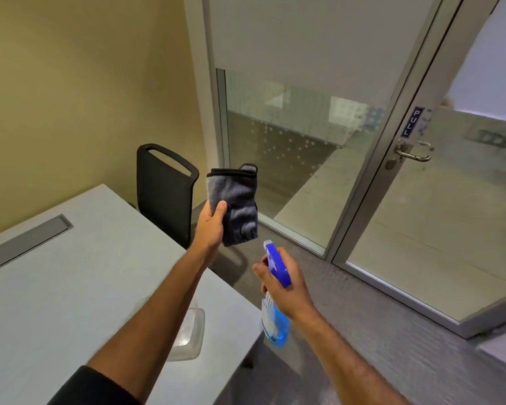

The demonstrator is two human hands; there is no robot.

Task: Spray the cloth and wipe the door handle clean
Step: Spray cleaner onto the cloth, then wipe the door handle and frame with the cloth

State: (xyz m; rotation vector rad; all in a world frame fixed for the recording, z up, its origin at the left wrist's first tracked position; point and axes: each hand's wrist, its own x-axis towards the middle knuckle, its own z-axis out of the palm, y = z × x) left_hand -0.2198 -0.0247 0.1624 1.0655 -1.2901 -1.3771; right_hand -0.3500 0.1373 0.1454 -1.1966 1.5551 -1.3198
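Note:
A folded grey cloth (237, 203) with a black edge is held upright in front of me by my left hand (212, 226), which grips its lower left side. Just below and to its right, my right hand (286, 283) is wrapped around the neck of a spray bottle (275, 317) with blue liquid. The bottle's blue nozzle points up toward the cloth, a short gap away. A silver lever door handle (414, 154) sits on the glass door's metal frame at the right, under a blue PULL sign (411, 122), well beyond both hands.
A white table (70, 287) with a grey cable slot fills the lower left. A clear plastic container (191, 334) rests near its edge under my left forearm. A black chair (164, 191) stands behind the table against the beige wall. Grey carpet (392, 346) lies before the door.

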